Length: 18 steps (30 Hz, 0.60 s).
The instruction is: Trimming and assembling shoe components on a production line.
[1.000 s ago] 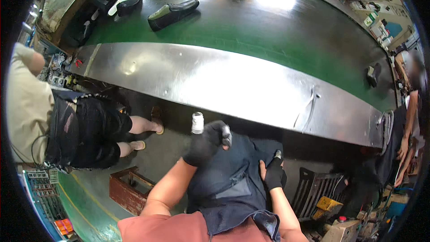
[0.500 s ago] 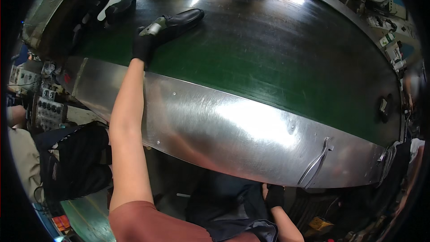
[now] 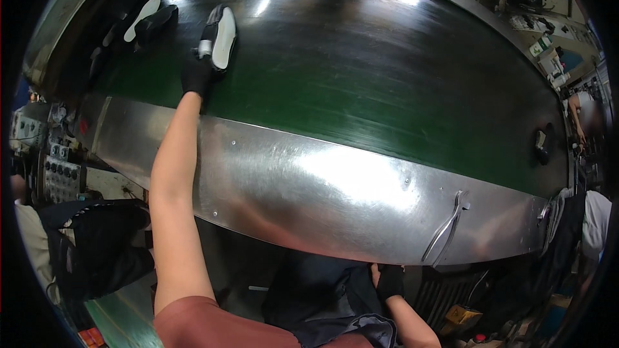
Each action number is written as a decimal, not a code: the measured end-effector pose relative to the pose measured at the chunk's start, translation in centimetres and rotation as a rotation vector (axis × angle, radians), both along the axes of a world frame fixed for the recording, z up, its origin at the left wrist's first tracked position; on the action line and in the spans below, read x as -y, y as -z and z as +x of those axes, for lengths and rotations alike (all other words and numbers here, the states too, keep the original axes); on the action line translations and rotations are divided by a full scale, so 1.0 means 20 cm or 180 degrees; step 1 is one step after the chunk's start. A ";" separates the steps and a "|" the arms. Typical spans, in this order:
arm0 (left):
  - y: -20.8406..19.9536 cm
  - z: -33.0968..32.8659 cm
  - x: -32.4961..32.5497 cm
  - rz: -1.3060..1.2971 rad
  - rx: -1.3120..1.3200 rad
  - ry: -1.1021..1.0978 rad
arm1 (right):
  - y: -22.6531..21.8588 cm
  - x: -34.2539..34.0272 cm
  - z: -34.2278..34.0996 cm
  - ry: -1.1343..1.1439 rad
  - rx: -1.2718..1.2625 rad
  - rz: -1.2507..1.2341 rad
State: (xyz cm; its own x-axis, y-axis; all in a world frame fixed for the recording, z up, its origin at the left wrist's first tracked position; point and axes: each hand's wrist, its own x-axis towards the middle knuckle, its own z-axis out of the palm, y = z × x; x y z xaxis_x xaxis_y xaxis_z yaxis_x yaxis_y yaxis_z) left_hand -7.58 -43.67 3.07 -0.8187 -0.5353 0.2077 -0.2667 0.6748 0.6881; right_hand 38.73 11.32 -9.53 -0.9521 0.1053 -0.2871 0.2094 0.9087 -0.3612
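Far out on the left of the green belt [image 3: 309, 106], my left hand [image 3: 196, 74], in a black glove, is closed on a black shoe [image 3: 224, 35]. The shoe is turned on its side, and its white sole faces right. A pale silvery piece [image 3: 205, 47] shows at its heel end beside my fingers; what it is I cannot tell. My right hand [image 3: 390, 281], gloved in black with bare fingertips, is low by my body at the near edge of the metal ledge [image 3: 309, 187]. Its fingers are partly hidden there.
Left of the held shoe lie another dark shoe [image 3: 157, 26] and a white sole [image 3: 142, 19]. A dark shoe [image 3: 541, 148] sits at the belt's right end. A bent metal rod [image 3: 445, 229] crosses the ledge. A person's arm [image 3: 576, 122] shows at far right.
The shoe in my left hand has turned from lying toward the right to pointing away, so its white sole now shows. My right hand stays by the ledge; the view has shifted slightly.
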 end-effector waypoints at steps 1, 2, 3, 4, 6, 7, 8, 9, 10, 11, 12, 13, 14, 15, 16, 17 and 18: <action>0.02 -0.01 -0.05 -0.0253 -0.0125 -0.0078 | -0.01 0.01 0.00 -0.0005 -0.0120 0.0132; 0.06 0.00 -0.13 -0.0431 -0.0031 -0.0286 | -0.02 0.01 -0.01 -0.0109 -0.0343 0.0328; 0.07 0.00 -0.20 -0.0671 0.0024 -0.0463 | -0.02 0.01 -0.01 0.0029 -0.0268 0.0279; 0.08 -0.01 -0.25 -0.0566 0.0258 -0.0613 | -0.03 0.01 -0.01 0.0073 -0.0300 0.0287; 0.05 -0.02 -0.33 -0.0573 0.0342 -0.0839 | -0.03 0.01 0.01 0.0256 -0.0198 0.0268; 0.02 -0.03 -0.35 -0.0528 0.0654 -0.0837 | -0.03 0.01 0.03 0.0409 -0.0057 0.0232; -0.02 -0.03 -0.36 -0.0564 0.0678 -0.0825 | -0.02 0.00 0.04 0.0570 0.0068 0.0183; -0.07 -0.02 -0.36 -0.0540 0.0875 -0.0785 | -0.01 0.00 0.06 0.0614 0.0074 0.0076; -0.12 0.01 -0.35 0.0391 0.0487 -0.0357 | 0.01 -0.01 0.07 0.0660 0.0069 -0.0029; -0.17 0.07 -0.35 0.1364 0.0297 0.0128 | 0.03 -0.02 0.08 0.0692 -0.0127 -0.0117; -0.22 0.16 -0.36 0.2476 0.0092 0.0662 | 0.06 -0.03 0.08 0.0649 -0.0076 -0.0154; -0.26 0.27 -0.39 0.3627 0.0036 0.1053 | 0.10 -0.04 0.07 0.0585 -0.0199 -0.0161; -0.28 0.45 -0.41 0.4823 -0.0316 0.1502 | 0.14 -0.07 0.07 0.0476 -0.0100 -0.0090; -0.26 0.66 -0.47 0.4494 -0.0421 0.1165 | 0.20 -0.09 0.06 0.0880 0.0223 -0.0302; -0.26 0.90 -0.51 0.4062 -0.0199 0.1393 | 0.25 -0.13 0.05 0.1133 0.0244 -0.0782; -0.21 1.16 -0.58 0.4109 -0.0543 0.1252 | 0.31 -0.15 0.03 0.1290 -0.0489 -0.1258; -0.22 1.41 -0.60 0.4341 -0.0580 0.1490 | 0.35 -0.20 0.04 0.1223 -0.0754 -0.1356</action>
State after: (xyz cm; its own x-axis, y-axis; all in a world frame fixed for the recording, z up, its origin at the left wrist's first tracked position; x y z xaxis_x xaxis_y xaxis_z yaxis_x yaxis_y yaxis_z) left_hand 20.60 -31.61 7.43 -0.9888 -0.0942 -0.1159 -0.0505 -0.5196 0.8529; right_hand 39.56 15.34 -16.56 -0.9119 0.3759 -0.1650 0.3628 0.5499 -0.7523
